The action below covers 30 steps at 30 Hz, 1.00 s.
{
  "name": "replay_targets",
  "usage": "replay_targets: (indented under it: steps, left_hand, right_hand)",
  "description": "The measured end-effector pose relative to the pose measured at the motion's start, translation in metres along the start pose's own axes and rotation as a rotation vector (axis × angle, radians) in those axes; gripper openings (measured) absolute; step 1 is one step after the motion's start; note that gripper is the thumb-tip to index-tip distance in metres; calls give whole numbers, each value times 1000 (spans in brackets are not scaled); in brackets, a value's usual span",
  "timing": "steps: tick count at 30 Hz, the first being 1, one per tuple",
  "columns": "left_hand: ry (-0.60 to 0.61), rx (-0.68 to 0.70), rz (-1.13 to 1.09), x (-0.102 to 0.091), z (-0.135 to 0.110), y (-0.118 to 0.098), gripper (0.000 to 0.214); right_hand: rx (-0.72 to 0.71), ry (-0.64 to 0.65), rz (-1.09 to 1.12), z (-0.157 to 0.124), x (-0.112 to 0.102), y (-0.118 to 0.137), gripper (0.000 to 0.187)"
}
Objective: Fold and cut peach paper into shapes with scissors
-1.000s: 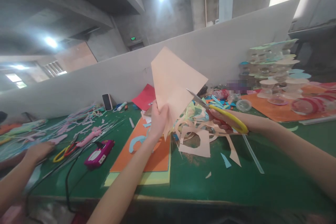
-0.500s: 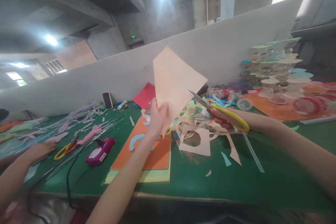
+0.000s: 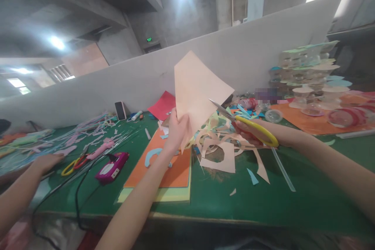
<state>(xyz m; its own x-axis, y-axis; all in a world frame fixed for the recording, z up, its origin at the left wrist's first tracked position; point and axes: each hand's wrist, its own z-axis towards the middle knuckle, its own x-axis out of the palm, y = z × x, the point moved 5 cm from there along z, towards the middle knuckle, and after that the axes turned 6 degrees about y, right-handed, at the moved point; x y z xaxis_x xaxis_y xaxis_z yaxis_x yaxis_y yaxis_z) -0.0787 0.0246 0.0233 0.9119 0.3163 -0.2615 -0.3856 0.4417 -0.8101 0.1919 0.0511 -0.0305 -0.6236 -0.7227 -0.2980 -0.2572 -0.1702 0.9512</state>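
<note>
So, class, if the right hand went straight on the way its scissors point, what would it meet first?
Probably the peach paper sheet held up in the left hand: the scissors overlap it in this view, but whether they touch is unclear.

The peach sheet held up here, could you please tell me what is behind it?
Behind the peach sheet, the pale partition, a red sheet and paper scraps show past its edges; whatever it directly covers cannot be seen.

One head-worn camera looks forward and down over the green table (image 3: 216, 203).
</note>
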Motion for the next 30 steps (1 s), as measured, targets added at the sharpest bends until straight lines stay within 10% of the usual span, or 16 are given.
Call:
replay_targets:
  steps: [30]
  left_hand:
    - [50,-86,-39,4,0,4,36]
  right_hand:
    - [79,35,149,-6,6,6,54]
